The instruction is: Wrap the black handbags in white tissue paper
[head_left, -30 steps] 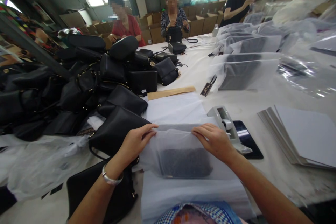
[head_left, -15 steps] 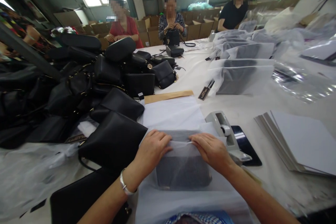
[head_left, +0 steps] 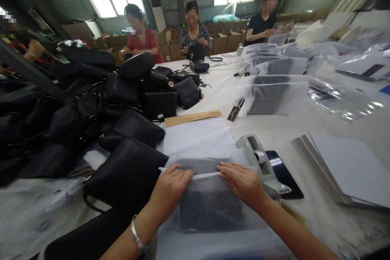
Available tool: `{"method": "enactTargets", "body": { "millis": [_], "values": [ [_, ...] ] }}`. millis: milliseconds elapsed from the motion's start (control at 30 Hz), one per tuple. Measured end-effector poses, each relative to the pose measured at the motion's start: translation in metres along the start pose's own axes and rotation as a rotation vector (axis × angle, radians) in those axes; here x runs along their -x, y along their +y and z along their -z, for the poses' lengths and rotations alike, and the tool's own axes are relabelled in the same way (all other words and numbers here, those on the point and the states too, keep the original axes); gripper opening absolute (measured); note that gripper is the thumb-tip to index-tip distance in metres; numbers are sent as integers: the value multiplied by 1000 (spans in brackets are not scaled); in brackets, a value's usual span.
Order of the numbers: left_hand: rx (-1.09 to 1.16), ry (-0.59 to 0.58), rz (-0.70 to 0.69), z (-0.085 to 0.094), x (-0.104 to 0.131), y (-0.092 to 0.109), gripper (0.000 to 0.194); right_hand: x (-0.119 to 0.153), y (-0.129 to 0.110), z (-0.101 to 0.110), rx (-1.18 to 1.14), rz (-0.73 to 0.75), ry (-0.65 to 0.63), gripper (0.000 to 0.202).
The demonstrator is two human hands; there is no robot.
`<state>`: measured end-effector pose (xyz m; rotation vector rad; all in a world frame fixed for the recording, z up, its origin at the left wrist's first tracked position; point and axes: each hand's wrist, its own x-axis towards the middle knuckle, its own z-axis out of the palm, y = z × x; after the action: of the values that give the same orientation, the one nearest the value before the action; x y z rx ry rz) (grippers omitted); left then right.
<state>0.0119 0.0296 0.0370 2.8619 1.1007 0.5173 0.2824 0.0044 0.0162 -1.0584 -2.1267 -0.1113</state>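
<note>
In front of me a dark handbag lies wrapped in a thin translucent white sheet. My left hand grips the folded edge of the sheet on the left side, thumb and fingers together. On the right side, the fingers of my right hand pinch the same edge. Both hands rest over the upper part of the bag, a short gap between them. Beneath, a stack of white paper sheets extends away from me. A grey tape dispenser stands just right of my right hand.
Many black handbags are heaped on the left. Wrapped bags stand in a row at the back right. Grey-white boards are stacked on the right, near a dark flat tablet-like thing. Several co-workers sit across the table.
The view has tilted up a little, so the scene sits lower. Both hands keep hold of the sheet's edge, the left shifted slightly outward. A co-worker at the back right now has raised hands.
</note>
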Motion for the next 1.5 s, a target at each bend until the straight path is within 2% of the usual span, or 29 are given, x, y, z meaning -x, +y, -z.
{"method": "enactTargets", "body": {
  "millis": [167, 267, 467, 633, 833, 967, 1133, 1200, 1300, 1400, 1500],
  "values": [
    [-1, -61, 82, 6, -16, -10, 20, -10, 8, -1, 52, -35, -43, 11],
    [-39, -77, 111, 8, -26, -15, 18, -18, 10, -4, 65, -65, -71, 11],
    [-53, -20, 162, 1, -30, -17, 17, -20, 9, -14, 56, -232, -88, 12],
    [-75, 29, 201, -6, -29, -13, 15, -19, 11, -18, 19, -260, -73, 9],
    [-67, 86, 285, -6, -31, -11, 11, -21, 15, -18, -19, -318, -84, 7],
    [-95, 235, 256, -12, -25, 9, 24, -21, 18, -20, -14, -351, -80, 8],
    [-2, 64, 112, -36, -14, 48, 29, -24, 22, -22, 13, -351, -97, 9],
    [-34, 28, 144, -41, -14, 55, 35, -21, 24, -14, 46, -344, -92, 13],
    [-56, -18, 204, -41, -16, 52, 38, -3, 30, 11, 134, -371, -1, 22],
    [-42, -52, 199, -38, -17, 45, 41, 36, 37, 46, 253, -507, 113, 27],
    [-22, -55, 185, -40, -16, 40, 42, 81, 44, 70, 295, -709, 123, 38]
  ]
}}
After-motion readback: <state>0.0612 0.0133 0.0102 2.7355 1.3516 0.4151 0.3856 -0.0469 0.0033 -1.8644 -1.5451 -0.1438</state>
